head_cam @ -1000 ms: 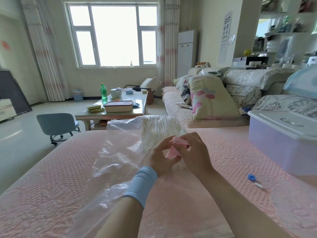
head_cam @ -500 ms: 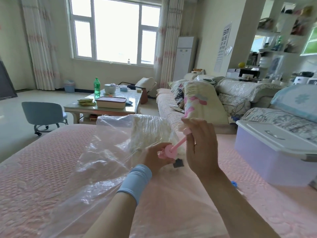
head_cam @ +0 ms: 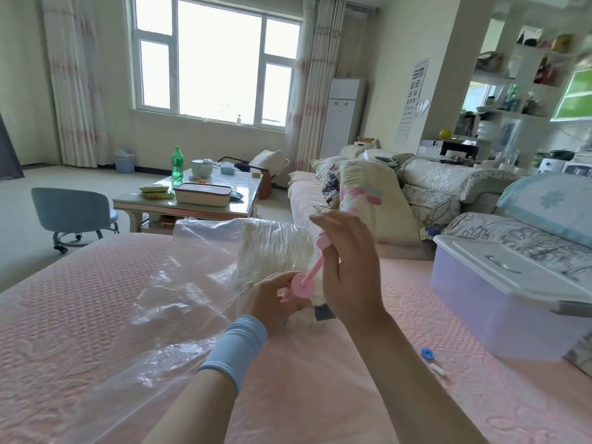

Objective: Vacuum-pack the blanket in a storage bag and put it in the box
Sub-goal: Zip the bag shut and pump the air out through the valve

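The right hand pinches the plunger of a pink pump, its other fingers fairly straight. The left hand grips the pump's barrel against the storage bag. The blanket is already inside, at eleven o'clock from the hands, but the bag looks loose and puffy, so I judge the pumping barely begun. The box sits at three o'clock, lid on.

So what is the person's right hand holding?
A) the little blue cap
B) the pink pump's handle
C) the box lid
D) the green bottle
B: the right hand grips the top handle of the pink pump, while the left hand holds the pump's base against the storage bag.
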Motion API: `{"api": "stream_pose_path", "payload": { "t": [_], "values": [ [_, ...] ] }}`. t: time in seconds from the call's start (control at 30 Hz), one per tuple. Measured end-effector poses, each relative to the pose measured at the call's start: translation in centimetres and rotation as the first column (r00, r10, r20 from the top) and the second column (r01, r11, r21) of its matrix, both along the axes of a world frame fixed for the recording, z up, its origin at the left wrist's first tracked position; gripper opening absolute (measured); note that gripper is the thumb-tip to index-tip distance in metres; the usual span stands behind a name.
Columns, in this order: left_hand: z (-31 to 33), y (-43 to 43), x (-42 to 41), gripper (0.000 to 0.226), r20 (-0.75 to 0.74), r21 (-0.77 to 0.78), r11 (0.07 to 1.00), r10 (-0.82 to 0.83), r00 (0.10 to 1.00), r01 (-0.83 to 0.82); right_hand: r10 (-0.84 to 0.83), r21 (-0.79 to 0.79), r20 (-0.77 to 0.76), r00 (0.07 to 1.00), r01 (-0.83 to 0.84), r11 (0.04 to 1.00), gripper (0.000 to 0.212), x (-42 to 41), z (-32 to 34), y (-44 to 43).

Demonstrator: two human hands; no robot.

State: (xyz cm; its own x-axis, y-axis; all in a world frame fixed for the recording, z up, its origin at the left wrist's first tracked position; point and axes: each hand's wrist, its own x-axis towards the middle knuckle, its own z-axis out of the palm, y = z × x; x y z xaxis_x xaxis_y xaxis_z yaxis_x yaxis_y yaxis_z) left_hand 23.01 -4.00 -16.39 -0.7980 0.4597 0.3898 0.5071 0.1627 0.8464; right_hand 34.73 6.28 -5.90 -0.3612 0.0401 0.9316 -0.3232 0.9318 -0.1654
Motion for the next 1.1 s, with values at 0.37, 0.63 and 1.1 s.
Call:
{"api": "stream_pose_path", "payload": {
  "t": [0.37,0.63,1.1],
  "values": [
    [0.1,-0.2,-0.2,0.055,0.028,-0.026,1.0,0.018,0.999,-0.018,0.044,-0.006,0.033,0.998,-0.043,0.999,0.039,0.0,0.2,-0.1],
    [-0.1,-0.1,0.3,0.05,0.037,-0.015,1.0,-0.01,0.999,0.01,-0.026,-0.036,0.331,0.943,0.041,0.999,0.045,-1.3,-5.0,0.1],
    [-0.2,-0.3,0.2,0.05,0.085,0.006,1.0,-0.014,0.996,0.014,-0.074,-0.03,0.13,0.989,0.078,0.997,0.039,-0.9,-2.2,-0.8]
  ]
}}
